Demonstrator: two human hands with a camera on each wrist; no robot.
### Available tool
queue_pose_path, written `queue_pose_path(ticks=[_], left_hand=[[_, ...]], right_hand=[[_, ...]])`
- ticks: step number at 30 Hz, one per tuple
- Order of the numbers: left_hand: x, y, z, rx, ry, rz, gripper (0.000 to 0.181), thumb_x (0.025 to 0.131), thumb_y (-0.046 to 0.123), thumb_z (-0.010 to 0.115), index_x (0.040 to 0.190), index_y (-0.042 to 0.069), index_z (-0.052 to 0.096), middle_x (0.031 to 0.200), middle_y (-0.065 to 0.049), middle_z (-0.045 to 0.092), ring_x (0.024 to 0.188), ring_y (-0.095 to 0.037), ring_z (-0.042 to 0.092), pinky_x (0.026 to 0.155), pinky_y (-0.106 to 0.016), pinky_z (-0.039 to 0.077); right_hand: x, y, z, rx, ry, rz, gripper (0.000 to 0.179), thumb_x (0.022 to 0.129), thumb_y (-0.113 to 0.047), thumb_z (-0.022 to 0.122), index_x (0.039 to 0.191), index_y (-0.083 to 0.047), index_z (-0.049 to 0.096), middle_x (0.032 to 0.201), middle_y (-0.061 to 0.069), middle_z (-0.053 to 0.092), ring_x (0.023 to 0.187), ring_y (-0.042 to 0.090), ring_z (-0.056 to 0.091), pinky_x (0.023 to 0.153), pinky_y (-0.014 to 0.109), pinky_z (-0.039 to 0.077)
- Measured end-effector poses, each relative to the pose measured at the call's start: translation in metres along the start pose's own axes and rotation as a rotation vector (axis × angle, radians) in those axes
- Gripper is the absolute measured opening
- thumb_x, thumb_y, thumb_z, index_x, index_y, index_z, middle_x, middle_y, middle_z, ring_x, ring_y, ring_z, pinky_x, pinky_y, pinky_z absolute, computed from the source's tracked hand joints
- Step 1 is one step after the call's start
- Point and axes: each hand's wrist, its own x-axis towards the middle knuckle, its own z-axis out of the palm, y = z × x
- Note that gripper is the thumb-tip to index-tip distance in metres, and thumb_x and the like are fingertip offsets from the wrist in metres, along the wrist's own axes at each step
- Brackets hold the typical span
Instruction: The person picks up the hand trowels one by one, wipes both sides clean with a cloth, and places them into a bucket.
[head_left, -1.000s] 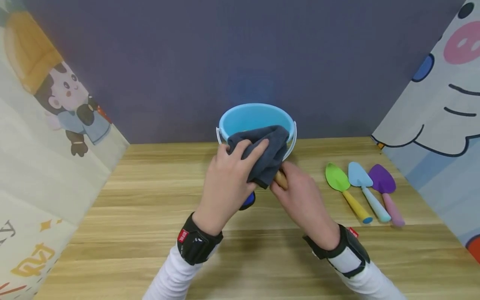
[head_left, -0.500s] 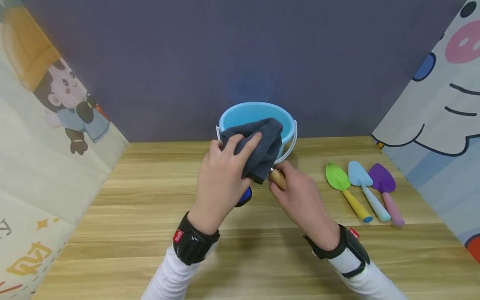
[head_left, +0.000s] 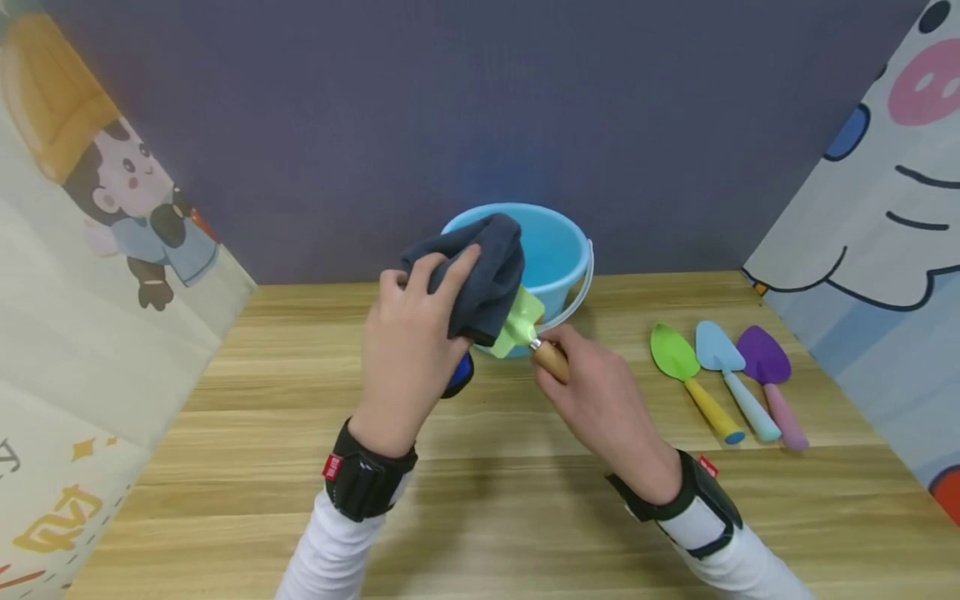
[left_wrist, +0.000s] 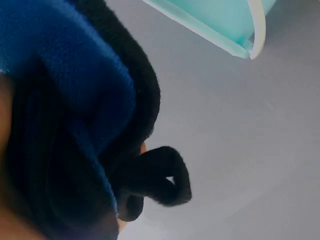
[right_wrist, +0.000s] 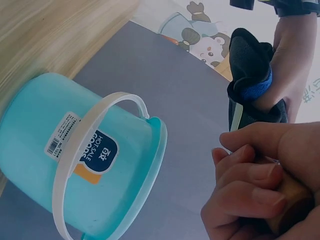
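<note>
A dark grey cloth (head_left: 487, 279) with a blue underside is bunched in my left hand (head_left: 412, 342), fingers spread over its top and thumb beneath. The cloth covers the far part of a small garden tool's pale green head (head_left: 520, 321). My right hand (head_left: 607, 387) grips that tool by its wooden handle (head_left: 551, 361). In the right wrist view, the fingers curl round the handle (right_wrist: 290, 200), and a thin green edge of the head meets the cloth (right_wrist: 245, 80). Blue lining (left_wrist: 85, 75) and a black loop (left_wrist: 165, 175) show in the left wrist view.
Behind the hands stands a light blue bucket (head_left: 558, 250) with a white handle (head_left: 577, 304), near the dark back wall. A green trowel (head_left: 675, 354), a light blue one (head_left: 718, 346) and a purple one (head_left: 765, 354) lie at the right on the wooden table (head_left: 262, 433).
My left hand and the cloth have moved left along the tool, uncovering its green head near the handle. The right hand has stayed nearly in place, gripping the handle throughout.
</note>
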Motion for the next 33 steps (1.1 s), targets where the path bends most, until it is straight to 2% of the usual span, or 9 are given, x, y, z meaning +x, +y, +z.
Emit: queue_pose_path(ticks=[6, 14, 21, 26, 29, 33], left_hand=[[0.001, -0.006, -0.006, -0.027, 0.022, -0.042, 0.086, 0.078, 0.015, 0.086, 0.152, 0.031, 0.045, 0.135, -0.013, 0.06, 0.097, -0.041, 0.056, 0.07, -0.049, 0.06], [0.001, -0.017, -0.011, -0.045, 0.158, -0.079, 0.081, 0.079, 0.004, 0.078, 0.15, 0.03, 0.049, 0.131, -0.013, 0.063, 0.099, -0.041, 0.055, 0.07, -0.053, 0.058], [0.001, -0.022, -0.019, -0.091, 0.199, -0.116, 0.074, 0.084, 0.003, 0.072, 0.149, 0.03, 0.052, 0.131, -0.012, 0.063, 0.101, -0.042, 0.055, 0.071, -0.056, 0.057], [-0.002, -0.011, -0.024, -0.164, 0.163, -0.045, 0.074, 0.084, 0.011, 0.078, 0.15, 0.03, 0.049, 0.132, -0.011, 0.064, 0.103, -0.039, 0.056, 0.07, -0.053, 0.058], [-0.005, 0.002, -0.024, -0.215, 0.11, 0.036, 0.081, 0.08, 0.011, 0.082, 0.151, 0.03, 0.048, 0.133, -0.01, 0.064, 0.103, -0.038, 0.057, 0.069, -0.051, 0.059], [-0.008, 0.023, -0.017, -0.254, 0.042, 0.141, 0.083, 0.078, 0.011, 0.083, 0.151, 0.029, 0.049, 0.131, -0.007, 0.065, 0.102, -0.034, 0.059, 0.073, -0.047, 0.059]], right_hand=[[0.0, -0.001, -0.002, 0.019, 0.004, 0.009, 0.027, 0.091, -0.009, 0.069, 0.118, -0.008, 0.068, 0.082, 0.006, 0.066, 0.061, 0.015, 0.052, 0.055, 0.029, 0.042], [0.0, -0.001, -0.008, 0.063, -0.038, 0.035, 0.028, 0.093, -0.01, 0.069, 0.12, -0.007, 0.065, 0.084, 0.008, 0.065, 0.062, 0.015, 0.052, 0.056, 0.027, 0.043], [0.003, 0.004, -0.012, 0.079, -0.044, 0.047, 0.026, 0.095, -0.012, 0.068, 0.12, -0.007, 0.063, 0.085, 0.009, 0.064, 0.061, 0.016, 0.053, 0.055, 0.027, 0.043], [0.005, 0.009, -0.011, 0.075, -0.074, 0.066, 0.026, 0.096, -0.014, 0.065, 0.121, -0.008, 0.064, 0.084, 0.007, 0.061, 0.062, 0.016, 0.052, 0.056, 0.027, 0.043], [0.006, 0.01, -0.01, 0.075, -0.078, 0.066, 0.025, 0.097, -0.015, 0.064, 0.121, -0.009, 0.063, 0.08, 0.006, 0.058, 0.06, 0.015, 0.05, 0.055, 0.027, 0.042], [0.005, 0.011, -0.01, 0.086, -0.088, 0.065, 0.013, 0.1, -0.018, 0.062, 0.11, -0.01, 0.061, 0.074, 0.004, 0.052, 0.057, 0.015, 0.047, 0.054, 0.029, 0.04]])
